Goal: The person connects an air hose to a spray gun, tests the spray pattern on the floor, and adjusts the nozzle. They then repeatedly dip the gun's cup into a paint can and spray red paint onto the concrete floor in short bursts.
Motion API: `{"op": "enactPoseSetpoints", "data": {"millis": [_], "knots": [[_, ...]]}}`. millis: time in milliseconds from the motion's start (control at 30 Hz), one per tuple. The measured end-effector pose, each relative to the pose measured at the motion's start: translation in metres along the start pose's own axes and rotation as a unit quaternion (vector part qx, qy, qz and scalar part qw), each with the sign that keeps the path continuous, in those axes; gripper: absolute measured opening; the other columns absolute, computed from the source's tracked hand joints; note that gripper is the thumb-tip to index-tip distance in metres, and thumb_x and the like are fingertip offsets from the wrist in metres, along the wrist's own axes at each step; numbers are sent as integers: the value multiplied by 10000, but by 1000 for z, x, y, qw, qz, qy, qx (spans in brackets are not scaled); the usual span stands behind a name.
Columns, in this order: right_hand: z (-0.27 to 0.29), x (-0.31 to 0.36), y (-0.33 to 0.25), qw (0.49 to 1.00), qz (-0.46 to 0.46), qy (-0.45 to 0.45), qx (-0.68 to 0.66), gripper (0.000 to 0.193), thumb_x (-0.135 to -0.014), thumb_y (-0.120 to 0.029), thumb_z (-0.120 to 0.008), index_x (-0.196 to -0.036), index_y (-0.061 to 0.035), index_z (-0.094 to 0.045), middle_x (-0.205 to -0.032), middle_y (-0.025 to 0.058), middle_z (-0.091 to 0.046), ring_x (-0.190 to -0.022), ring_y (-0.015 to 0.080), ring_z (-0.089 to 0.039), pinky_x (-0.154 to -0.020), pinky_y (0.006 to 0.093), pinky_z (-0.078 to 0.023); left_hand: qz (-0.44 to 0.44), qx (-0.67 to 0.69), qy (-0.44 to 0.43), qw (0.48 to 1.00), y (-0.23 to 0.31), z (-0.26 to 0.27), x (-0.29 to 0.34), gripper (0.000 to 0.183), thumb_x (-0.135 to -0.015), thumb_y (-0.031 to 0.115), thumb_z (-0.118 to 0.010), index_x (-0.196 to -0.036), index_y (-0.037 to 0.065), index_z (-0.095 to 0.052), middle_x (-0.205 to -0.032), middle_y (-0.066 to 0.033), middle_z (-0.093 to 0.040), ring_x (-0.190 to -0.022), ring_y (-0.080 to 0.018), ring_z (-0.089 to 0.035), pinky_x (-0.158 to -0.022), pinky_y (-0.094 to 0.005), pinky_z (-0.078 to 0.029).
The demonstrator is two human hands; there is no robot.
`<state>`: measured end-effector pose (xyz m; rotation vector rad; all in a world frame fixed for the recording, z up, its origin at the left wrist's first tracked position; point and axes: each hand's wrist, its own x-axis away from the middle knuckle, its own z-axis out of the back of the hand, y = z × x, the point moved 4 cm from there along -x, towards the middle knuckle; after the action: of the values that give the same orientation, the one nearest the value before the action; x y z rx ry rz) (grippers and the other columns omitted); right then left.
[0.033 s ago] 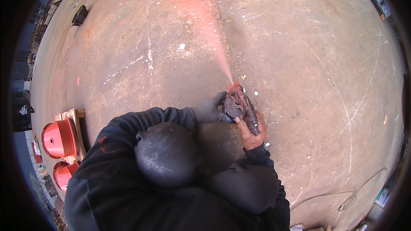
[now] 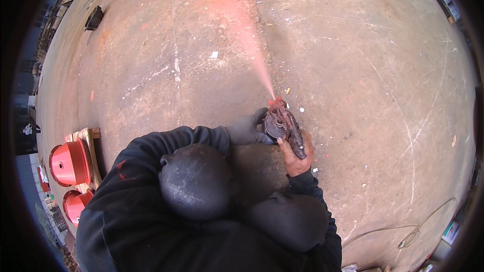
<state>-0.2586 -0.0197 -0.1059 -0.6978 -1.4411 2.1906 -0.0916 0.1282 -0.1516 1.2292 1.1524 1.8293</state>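
A paint-crusted spray gun [image 2: 283, 125] is between my hands, its red-coated nozzle end pointing away from me. A cone of red spray [image 2: 254, 55] leaves it and widens over the floor ahead. My bare right hand [image 2: 298, 157] is closed round the near end of the gun, with the thumb on the near side. In a dark glove, my left hand [image 2: 249, 128] grips the gun's left side, its fingers partly hidden behind the round body. Both sleeves are dark, and the left one carries a red smear.
Two rounded dark grey forms [image 2: 195, 181] block part of the lower view. At left, red flared metal parts [image 2: 70, 163] rest by a wooden pallet [image 2: 93, 151]. A black container [image 2: 94, 18] stands far left on the concrete floor [image 2: 353, 70]. A thin hose or cable [image 2: 409, 235] lies lower right.
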Motion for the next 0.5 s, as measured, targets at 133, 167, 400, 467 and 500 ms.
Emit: {"op": "enactPoseSetpoints", "data": {"millis": [133, 167, 400, 467, 500], "knots": [[-2, -3, -7, 1000, -14, 17, -10, 453, -845, -188, -896, -1149, 60, -668, -1001, 223, -658, -884, 384, -635, -796, 464, -518, -10, 46, -4, 999, 2, 0, 0, 1170, -824, 463, -931, -1657, -21, -267, -1595, -279, -511, -1490, -366, -498, -1217, -458, -422], [-2, -3, -10, 999, -12, 34, -4, 380, -867, -175, -877, -1115, 34, -678, -971, 172, -659, -858, 308, -636, -790, 417, -520, -16, 67, -1, 998, 4, 0, 0, 1171, -821, 464, -933, -1656, -20, -270, -1600, -276, -505, -1495, -359, -491, -1221, -455, -417], [1, -9, -16, 999, -19, 6, -28, 321, -882, -176, -866, -1079, 6, -689, -916, 126, -670, -809, 248, -644, -769, 374, -526, 2, 32, -5, 999, 10, 0, 1, 1154, -822, 470, -933, -1648, -16, -292, -1586, -261, -514, -1491, -360, -489, -1215, -455, -426], [1, -10, -17, 1000, -15, 12, -24, 322, -884, -183, -868, -1076, 5, -689, -914, 125, -675, -805, 246, -645, -769, 371, -526, -3, 38, -5, 999, 11, 1, 0, 1149, -825, 471, -931, -1647, -18, -294, -1585, -261, -515, -1488, -360, -493, -1215, -457, -426], [1, -10, -17, 1000, -10, 18, -21, 321, -887, -186, -868, -1073, 4, -689, -914, 123, -676, -802, 243, -643, -767, 368, -526, -3, 39, -8, 999, 11, 2, 0, 1150, -827, 470, -930, -1648, -20, -292, -1586, -261, -515, -1488, -361, -493, -1216, -457, -425]]}}
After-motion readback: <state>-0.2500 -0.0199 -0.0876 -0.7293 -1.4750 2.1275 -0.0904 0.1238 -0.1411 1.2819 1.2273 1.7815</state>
